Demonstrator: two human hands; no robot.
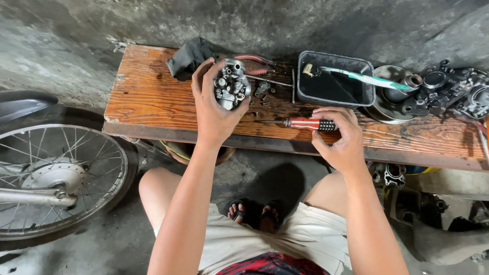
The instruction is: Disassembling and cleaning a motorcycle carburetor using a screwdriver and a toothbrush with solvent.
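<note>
The left hand [213, 109] is closed around a small metal carburettor [232, 84], holding it up over the middle of the wooden desk [147, 97], with fingers wrapped over its left side and the thumb underneath. The right hand [342, 136] rests at the near edge of the desk, its fingertips curled onto the black grip end of a red-handled screwdriver [300, 122] that lies flat, its shaft pointing toward the left; whether it is fully gripped or only touched is hard to tell. Just beyond the carburettor, toward the far edge, lie loose screws and small fittings [263, 90], red-handled pliers [254, 63] and a dark rag [191, 55]. A black rectangular tray [333, 79] of dark liquid sits to the right with a toothbrush [364, 77] propped across it, and more engine parts [448, 91] crowd the right end. A spoked motorcycle wheel [53, 178] stands on the floor off the left end. The risks look plain: the carburettor is held in one hand only, and with oily fingers it could slip onto the desk or the concrete floor and get dented. The small screws lie unconfined and could be brushed off the edge by a forearm. The tray sits close enough to the right hand's reach that a careless sweep could tip it.
</note>
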